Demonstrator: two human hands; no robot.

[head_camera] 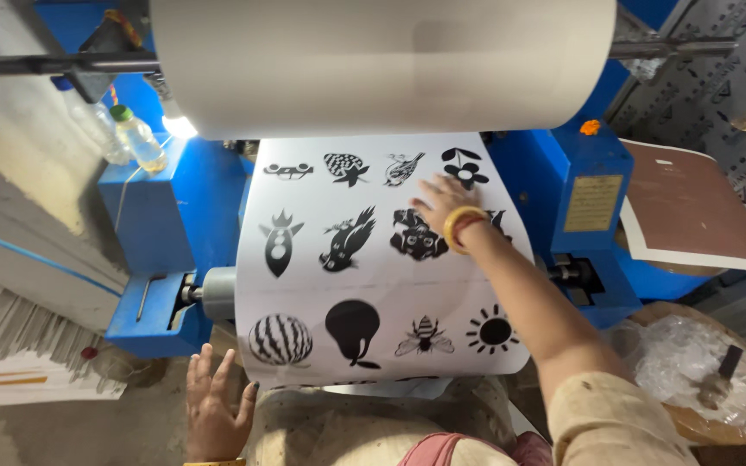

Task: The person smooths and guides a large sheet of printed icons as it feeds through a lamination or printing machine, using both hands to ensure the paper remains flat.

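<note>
A white sheet [373, 276] printed with black silhouettes of fruit, birds, a bee and a sun hangs over the rollers of a blue machine [174, 224]. Above it sits a large roll of pale paper [382, 60] on a dark shaft. My right hand [440, 198] lies flat on the upper right of the sheet, fingers spread, with yellow and red bangles on the wrist. My left hand [214, 407] hovers open just below the sheet's lower left corner, near the grey roller end [218, 293], holding nothing.
Two plastic bottles [135, 138] stand on the machine's left housing. A brown sheet with a white border [692, 216] lies at the right. Below it sits a round bundle covered in clear plastic [701, 362]. Stacked pale sheets [10, 362] lie at the left.
</note>
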